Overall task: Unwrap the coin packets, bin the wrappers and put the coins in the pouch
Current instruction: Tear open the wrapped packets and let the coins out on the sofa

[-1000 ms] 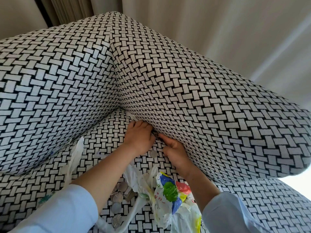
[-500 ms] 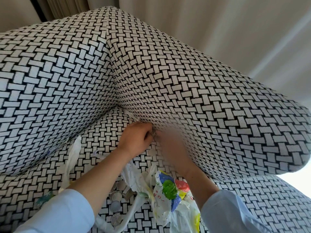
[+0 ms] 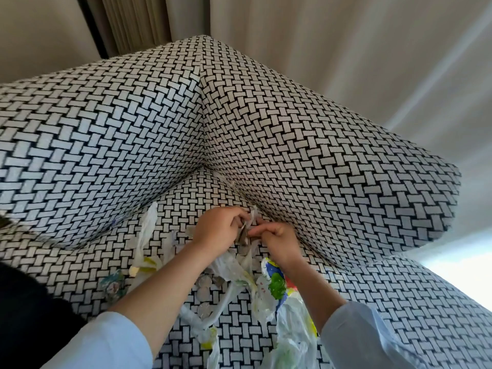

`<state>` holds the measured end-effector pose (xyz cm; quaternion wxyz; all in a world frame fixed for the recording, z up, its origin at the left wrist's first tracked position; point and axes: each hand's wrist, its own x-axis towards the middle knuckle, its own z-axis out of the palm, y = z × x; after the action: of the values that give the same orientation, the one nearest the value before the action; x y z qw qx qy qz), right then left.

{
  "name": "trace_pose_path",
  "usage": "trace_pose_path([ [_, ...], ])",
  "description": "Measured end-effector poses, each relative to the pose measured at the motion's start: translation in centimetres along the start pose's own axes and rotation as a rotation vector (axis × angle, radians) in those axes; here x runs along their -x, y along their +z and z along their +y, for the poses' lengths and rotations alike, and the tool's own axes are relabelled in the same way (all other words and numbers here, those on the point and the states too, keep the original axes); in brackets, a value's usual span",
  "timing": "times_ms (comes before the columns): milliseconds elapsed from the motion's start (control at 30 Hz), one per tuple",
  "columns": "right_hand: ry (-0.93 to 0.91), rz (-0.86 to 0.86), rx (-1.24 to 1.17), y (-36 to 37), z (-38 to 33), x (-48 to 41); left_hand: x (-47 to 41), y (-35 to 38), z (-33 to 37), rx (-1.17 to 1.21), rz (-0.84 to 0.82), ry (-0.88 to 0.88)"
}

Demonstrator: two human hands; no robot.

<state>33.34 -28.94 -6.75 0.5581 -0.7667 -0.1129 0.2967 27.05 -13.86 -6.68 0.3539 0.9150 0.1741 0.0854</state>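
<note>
Black-and-white basket-weave fabric covers the sofa. I am working on its seat, close to the corner where back and armrest meet.

Left hand: fingers curled round a coin packet, held just above the seat. The coin edges show as a brownish-grey stack between my two hands.

Right hand: thumb and forefinger pinch the white wrapper at the packet's end. A torn tuft of it stands up above the fingers. The hands are almost touching, with the packet between them.

Loose coins lie flat on the seat beside my left forearm in a small cluster, some partly under crumpled white plastic.

Plastic bag, printed blue, green, red and yellow, lies beneath my right wrist and trails toward me. A second strip of white plastic lies to the left, running up toward the backrest.

Small round printed item, left of my left forearm: cannot tell what it is.

Sleeves are light blue, sitting back from the wrists. Pale curtain hangs behind the sofa.
</note>
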Motion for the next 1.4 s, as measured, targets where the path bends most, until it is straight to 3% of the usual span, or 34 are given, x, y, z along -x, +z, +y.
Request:
trace_pose_path([
  [267,-0.034,-0.102,0.146,1.6,-1.0,3.6,2.1,-2.2,1.2,-0.294,-0.084,0.035],
  [400,-0.045,-0.194,-0.085,1.2,-2.6,4.5,2.8,-2.8,1.3,-0.301,-0.049,0.04],
  [467,-0.06,-0.075,-0.092,0.2,-3.0,4.4,2.8,-2.8,1.6,-0.296,-0.034,0.045],
  [567,-0.108,0.204,0.251,-1.7,-2.4,4.2,2.1,-2.5,2.3,-0.268,-0.035,0.096],
  [633,-0.056,0.261,0.505,-3.6,-1.6,4.3,1.5,-2.0,2.9,-0.237,-0.068,0.152],
  [800,0.123,0.144,0.768,-6.4,0.9,5.3,-0.6,0.9,4.2,-0.368,-0.226,0.248],
  [967,0.243,-0.009,0.879,-5.5,0.3,2.5,-2.5,4.1,4.8,-0.494,-0.254,0.274],
  [1133,0.247,-0.04,0.792,-5.7,0.1,-0.4,-4.2,5.3,4.1,-0.615,-0.382,0.289],
  [1400,0.34,-0.227,0.578,-5.8,0.3,-2.3,-7.6,5.4,4.6,-0.562,-0.639,0.206],
])
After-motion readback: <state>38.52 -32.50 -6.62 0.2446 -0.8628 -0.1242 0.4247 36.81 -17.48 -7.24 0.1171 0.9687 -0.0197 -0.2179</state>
